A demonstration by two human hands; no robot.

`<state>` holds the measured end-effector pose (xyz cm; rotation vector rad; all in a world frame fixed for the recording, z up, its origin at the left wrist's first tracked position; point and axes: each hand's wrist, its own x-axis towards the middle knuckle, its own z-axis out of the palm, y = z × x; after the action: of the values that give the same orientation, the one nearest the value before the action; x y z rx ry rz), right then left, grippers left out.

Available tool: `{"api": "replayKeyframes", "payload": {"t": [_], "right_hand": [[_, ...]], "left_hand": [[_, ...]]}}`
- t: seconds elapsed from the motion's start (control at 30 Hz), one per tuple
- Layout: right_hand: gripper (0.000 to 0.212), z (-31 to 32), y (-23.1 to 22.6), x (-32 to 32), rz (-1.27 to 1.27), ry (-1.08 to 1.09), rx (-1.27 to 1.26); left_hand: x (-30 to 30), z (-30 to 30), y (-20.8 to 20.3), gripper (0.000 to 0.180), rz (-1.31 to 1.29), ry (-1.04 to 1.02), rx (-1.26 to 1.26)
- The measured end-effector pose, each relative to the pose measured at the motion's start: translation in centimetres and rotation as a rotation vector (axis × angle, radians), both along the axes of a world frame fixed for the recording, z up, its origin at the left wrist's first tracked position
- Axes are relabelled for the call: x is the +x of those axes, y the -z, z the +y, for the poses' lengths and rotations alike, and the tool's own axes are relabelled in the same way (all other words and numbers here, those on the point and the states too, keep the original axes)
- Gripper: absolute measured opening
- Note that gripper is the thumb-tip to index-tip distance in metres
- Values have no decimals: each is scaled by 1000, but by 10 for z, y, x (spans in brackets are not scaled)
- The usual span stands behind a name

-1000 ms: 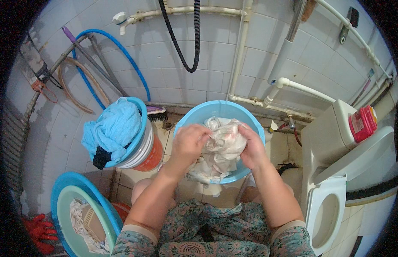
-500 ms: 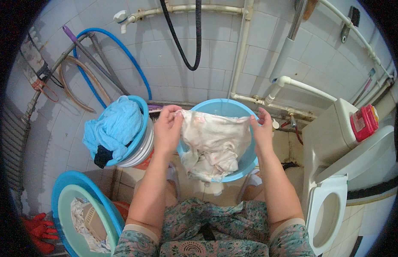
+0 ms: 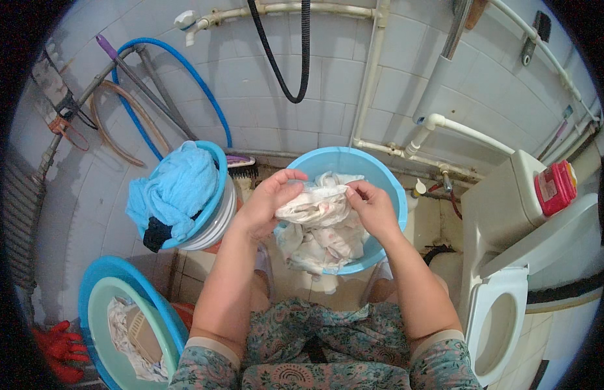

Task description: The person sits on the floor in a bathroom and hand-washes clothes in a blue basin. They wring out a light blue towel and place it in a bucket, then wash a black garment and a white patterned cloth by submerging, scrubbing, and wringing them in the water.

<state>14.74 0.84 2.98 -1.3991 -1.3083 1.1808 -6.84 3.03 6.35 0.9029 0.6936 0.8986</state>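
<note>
A wet, whitish cloth (image 3: pixel 315 207) with faint pinkish stains hangs bunched between my two hands, over a light blue basin (image 3: pixel 386 175). My left hand (image 3: pixel 269 200) grips its left end, thumb and forefinger showing. At the right end, the thumb and fingers of my right hand (image 3: pixel 375 209) pinch the edge. Below, crumpled whitish fabric (image 3: pixel 324 246) lies in the basin and spreads over its near left side. Whether it is one piece with the cloth in my hands, I cannot tell.
To the left, a blue basin holds a bright blue towel (image 3: pixel 185 188) and something black. Nearer, a green basin (image 3: pixel 101 325) with clothes sits in a larger blue one. Red gloves (image 3: pixel 61 351) lie beside them. A toilet (image 3: pixel 497 325) stands right; pipes (image 3: pixel 468 132) line the wall.
My hands have come closer together. The cloth, stretched wide between them before, is now gathered into a narrow bunch. More fabric in the basin shows behind it.
</note>
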Motion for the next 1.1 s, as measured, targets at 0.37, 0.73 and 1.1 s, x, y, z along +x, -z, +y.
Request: {"api": "replayKeyframes", "payload": {"t": [0.37,0.73,1.1], "right_hand": [[34,21,16,51,-100,275,63],[43,-26,84,9,-1082,-459,497],[17,16,8,82,300,409,311]], "left_hand": [[-12,10,54,43,1083,132,850],[-1,-17,109,28,1480,694,1021],[-56,20,27,15,-112,-270,176]]}}
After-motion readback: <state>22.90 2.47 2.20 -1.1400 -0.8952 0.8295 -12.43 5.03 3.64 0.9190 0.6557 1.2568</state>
